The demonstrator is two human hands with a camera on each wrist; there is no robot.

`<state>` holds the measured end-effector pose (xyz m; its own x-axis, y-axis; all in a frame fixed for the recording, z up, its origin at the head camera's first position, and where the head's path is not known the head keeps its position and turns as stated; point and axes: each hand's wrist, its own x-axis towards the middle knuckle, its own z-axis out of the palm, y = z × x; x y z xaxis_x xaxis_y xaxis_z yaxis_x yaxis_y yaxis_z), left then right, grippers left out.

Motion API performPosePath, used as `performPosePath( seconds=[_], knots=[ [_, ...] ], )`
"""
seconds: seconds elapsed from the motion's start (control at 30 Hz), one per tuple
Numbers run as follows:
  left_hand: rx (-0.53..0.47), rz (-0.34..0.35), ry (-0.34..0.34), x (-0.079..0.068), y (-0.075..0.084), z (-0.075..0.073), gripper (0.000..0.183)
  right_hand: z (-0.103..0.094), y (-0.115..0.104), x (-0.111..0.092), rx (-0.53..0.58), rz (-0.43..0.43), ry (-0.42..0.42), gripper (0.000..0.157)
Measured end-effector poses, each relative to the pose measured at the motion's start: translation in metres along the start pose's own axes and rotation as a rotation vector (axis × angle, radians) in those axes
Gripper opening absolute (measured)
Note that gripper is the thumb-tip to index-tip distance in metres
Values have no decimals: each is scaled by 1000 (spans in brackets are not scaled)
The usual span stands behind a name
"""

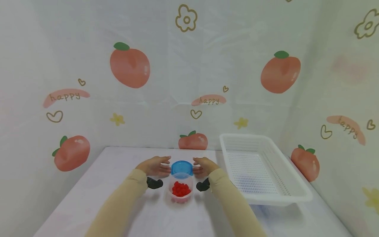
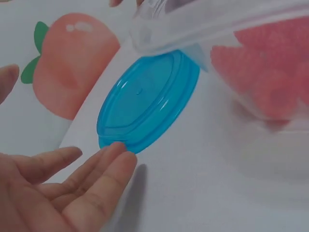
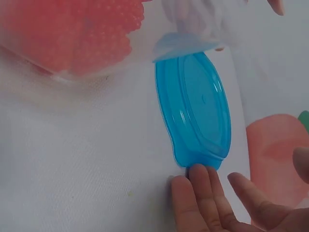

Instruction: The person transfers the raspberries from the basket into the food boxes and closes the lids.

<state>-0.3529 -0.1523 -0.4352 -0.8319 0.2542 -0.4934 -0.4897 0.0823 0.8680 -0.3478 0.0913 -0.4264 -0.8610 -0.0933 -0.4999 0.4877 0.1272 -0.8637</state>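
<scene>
A blue plastic lid (image 1: pixel 182 167) lies just behind a clear plastic container (image 1: pixel 189 180) that holds several red raspberries (image 1: pixel 181 189). On the lid's left side is my left hand (image 1: pixel 154 165), its fingers stretched out. In the left wrist view, two fingertips (image 2: pixel 126 159) meet the near end of the lid (image 2: pixel 145 99). My right hand (image 1: pixel 205 166) mirrors this on the other side. The right wrist view has its extended fingertips (image 3: pixel 199 175) right at the lid's tabbed edge, with thumb and index finger spread away. Neither hand curls round anything.
A white perforated plastic basket (image 1: pixel 296 197) stands on the right part of the white table (image 1: pixel 97 184). Behind the table hangs a pale curtain (image 1: pixel 165 65) printed with peaches, flowers and lettering. Dark wrist-camera mounts (image 1: pixel 154 183) sit near the container on both sides.
</scene>
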Motion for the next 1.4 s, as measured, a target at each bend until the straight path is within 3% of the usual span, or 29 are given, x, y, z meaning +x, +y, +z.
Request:
performPosePath(
  seconds=[0.1, 0.27, 0.63, 0.8, 1.0, 1.2, 1.4],
  knots=[
    [-71, -6, 18, 1, -3, 1, 67, -1, 0, -1, 53, 20, 6, 48],
    [-106, -20, 33, 2, -6, 2, 65, -1, 1, 2, 63, 22, 26, 45],
    [-155, -4, 20, 3, -6, 10, 48, 0, 5, 7, -83, -53, 45, 42],
    [-121, 83, 82, 2, 1, 14, 40, 1, -1, 4, -89, -74, 62, 43],
    [12, 168, 145, -4, 14, 19, 39, 2, -12, -2, -1, -107, 43, 42],
    [39, 209, 129, -15, 24, 20, 40, -3, -21, -16, 45, -180, -12, 43],
    [6, 291, 54, -26, 30, 17, 43, -8, -24, -26, 40, -260, -77, 33]
  ],
)
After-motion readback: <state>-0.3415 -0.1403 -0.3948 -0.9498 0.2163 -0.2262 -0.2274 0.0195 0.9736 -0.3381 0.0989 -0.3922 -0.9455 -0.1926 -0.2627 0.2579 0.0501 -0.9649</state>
